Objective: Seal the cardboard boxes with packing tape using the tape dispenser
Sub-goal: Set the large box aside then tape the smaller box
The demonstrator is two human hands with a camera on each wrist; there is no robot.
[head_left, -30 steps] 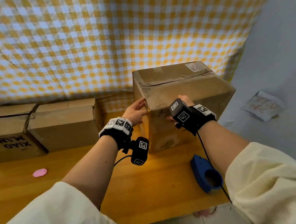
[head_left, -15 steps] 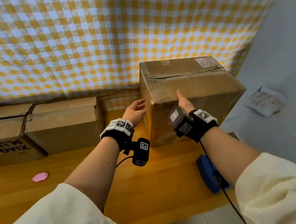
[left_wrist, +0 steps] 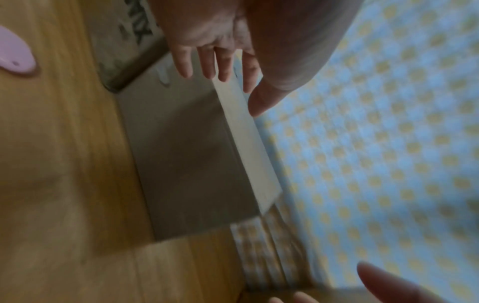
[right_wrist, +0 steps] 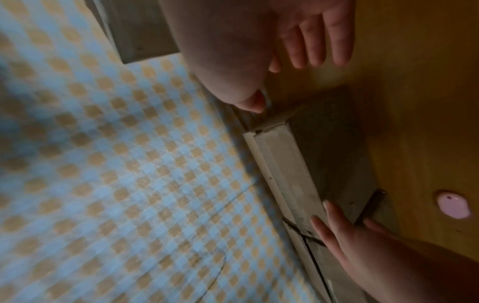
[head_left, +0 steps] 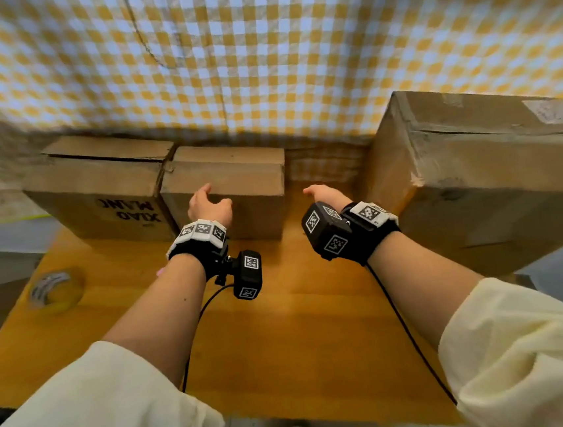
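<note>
Both hands reach toward the middle cardboard box (head_left: 225,181) at the back edge of the wooden desk (head_left: 283,323). The left hand (head_left: 208,204) is at its front top edge with fingers spread and relaxed, gripping nothing. The right hand (head_left: 323,193) hovers just beside the box's right end, fingers straight and empty. A printed box (head_left: 99,193) touches its left side; a larger box (head_left: 482,173) stands at the desk's right edge. A tape roll (head_left: 55,290) lies near the left edge.
</note>
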